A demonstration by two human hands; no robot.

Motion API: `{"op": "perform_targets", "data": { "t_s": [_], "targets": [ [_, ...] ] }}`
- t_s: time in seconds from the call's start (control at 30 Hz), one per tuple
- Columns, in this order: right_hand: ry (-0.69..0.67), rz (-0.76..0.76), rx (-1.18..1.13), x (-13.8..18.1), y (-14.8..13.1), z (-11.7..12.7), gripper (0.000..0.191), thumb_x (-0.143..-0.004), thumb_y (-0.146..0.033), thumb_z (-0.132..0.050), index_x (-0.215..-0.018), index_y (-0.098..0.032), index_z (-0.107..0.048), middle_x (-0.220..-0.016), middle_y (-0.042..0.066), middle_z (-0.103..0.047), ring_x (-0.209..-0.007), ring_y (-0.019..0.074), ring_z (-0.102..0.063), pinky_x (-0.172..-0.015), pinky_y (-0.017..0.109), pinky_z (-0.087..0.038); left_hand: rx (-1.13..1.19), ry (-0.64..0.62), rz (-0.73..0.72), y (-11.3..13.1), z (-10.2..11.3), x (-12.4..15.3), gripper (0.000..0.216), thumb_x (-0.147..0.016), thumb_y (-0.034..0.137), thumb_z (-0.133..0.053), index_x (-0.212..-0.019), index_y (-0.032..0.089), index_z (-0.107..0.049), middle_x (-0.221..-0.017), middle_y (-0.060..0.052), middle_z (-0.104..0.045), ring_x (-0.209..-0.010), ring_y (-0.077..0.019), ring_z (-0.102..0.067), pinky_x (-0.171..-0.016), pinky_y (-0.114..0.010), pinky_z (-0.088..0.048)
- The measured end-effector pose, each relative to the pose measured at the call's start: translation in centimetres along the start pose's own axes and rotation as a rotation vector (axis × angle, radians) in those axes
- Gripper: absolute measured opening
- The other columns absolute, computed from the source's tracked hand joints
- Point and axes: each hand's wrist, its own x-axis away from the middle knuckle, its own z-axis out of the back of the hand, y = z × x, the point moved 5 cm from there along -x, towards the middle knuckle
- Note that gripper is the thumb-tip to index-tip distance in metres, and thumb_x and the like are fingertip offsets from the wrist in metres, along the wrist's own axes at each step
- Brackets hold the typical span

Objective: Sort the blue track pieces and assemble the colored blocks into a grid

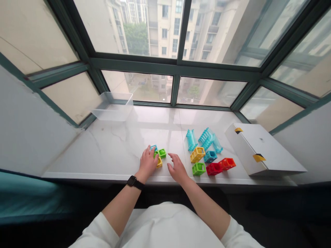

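Note:
My left hand [148, 162] rests on a small cluster of hollow plastic cubes on the white marble sill: a green cube [162, 153], a blue one [153, 147] behind it and a yellow one [159, 163] partly under my fingers. Its fingers curl round the cluster. A black watch is on that wrist. My right hand [177, 167] hovers just to the right of the cluster, fingers spread and empty. Further right lie loose cubes: yellow [197, 154], blue [210, 156], green [199, 168], red [214, 168] and orange [228, 163].
Several light-blue curved track pieces [207, 137] lie behind the loose cubes. A white cardboard box [261, 150] sits at the right end of the sill. A clear plastic tub [113, 106] stands at the back left by the window. The sill's front edge runs just below my hands.

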Motion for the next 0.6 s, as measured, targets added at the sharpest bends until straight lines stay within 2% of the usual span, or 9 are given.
{"op": "perform_targets", "data": {
  "t_s": [0.13, 0.3, 0.43, 0.6],
  "targets": [
    [-0.023, -0.068, 0.032, -1.4, 2.5, -2.3, 0.063, -0.088, -0.013, -0.058, -0.149, -0.023, -0.049, -0.140, 0.015, -0.058, -0.131, 0.0291, -0.058, -0.114, 0.054, -0.050, -0.085, -0.048, 0.053, 0.7, -1.0, 0.1, 0.053, -0.105, 0.040, -0.049, -0.153, 0.018, -0.053, -0.158, -0.020, -0.049, -0.135, -0.0384, -0.054, -0.108, -0.054, -0.049],
    [-0.064, -0.095, 0.104, -2.3, 3.6, -2.6, 0.077, -0.078, -0.007, -0.059, -0.153, -0.021, -0.047, -0.147, 0.015, -0.053, -0.139, 0.0285, -0.052, -0.122, 0.050, -0.042, -0.042, -0.097, -0.126, 1.9, -1.4, 1.5, 0.051, -0.104, 0.039, -0.052, -0.152, 0.022, -0.054, -0.161, -0.014, -0.049, -0.135, -0.0338, -0.053, -0.110, -0.048, -0.048],
    [-0.135, -0.108, 0.126, -2.1, 4.1, -2.4, 0.067, -0.076, -0.006, -0.059, -0.142, -0.020, -0.059, -0.136, 0.012, -0.062, -0.130, 0.0272, -0.057, -0.119, 0.047, -0.044, -0.034, -0.104, -0.161, 2.1, -1.4, 2.0, 0.054, -0.103, 0.043, -0.053, -0.153, 0.023, -0.053, -0.162, -0.014, -0.047, -0.137, -0.0335, -0.052, -0.110, -0.048, -0.047],
    [-0.117, -0.100, 0.099, -1.5, 3.9, -1.9, 0.058, -0.082, -0.009, -0.060, -0.139, -0.020, -0.060, -0.133, 0.012, -0.064, -0.128, 0.0254, -0.059, -0.116, 0.044, -0.046, -0.060, -0.086, -0.167, 2.2, -1.3, 1.8, 0.055, -0.103, 0.045, -0.054, -0.153, 0.023, -0.052, -0.163, -0.014, -0.046, -0.138, -0.0334, -0.051, -0.110, -0.048, -0.047]
  ]
}}
